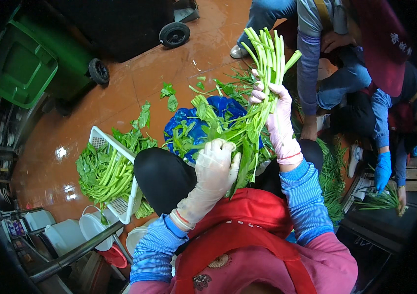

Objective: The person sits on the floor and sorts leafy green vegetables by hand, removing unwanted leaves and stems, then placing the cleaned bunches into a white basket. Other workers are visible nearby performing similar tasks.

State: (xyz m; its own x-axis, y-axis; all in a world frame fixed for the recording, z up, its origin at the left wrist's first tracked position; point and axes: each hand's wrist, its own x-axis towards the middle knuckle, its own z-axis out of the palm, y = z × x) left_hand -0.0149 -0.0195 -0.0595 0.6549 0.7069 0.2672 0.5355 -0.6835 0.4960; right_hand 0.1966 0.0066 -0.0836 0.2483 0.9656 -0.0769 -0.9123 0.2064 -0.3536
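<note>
My right hand (279,115), in a thin pale glove, is wrapped round a bunch of leafy greens (269,59). Its thick cut stems point up and away, and its leaves hang down toward my lap. Close to those hanging leaves, my gloved left hand (213,166) is curled with its fingers closed on some of the greens; the fingertips are partly hidden. Beneath and beyond the bunch, a crumpled blue plastic bag (189,117) lies on the floor between my knees with loose leaves and stems on it.
At left, a white plastic basket (132,193) holds more greens. White buckets (93,230) stand by a metal rail at lower left. A green wheeled bin (27,63) is at upper left. At right, other people (350,78) work beside long thin green stalks (333,176). Scattered leaves (169,95) lie on the tiled floor.
</note>
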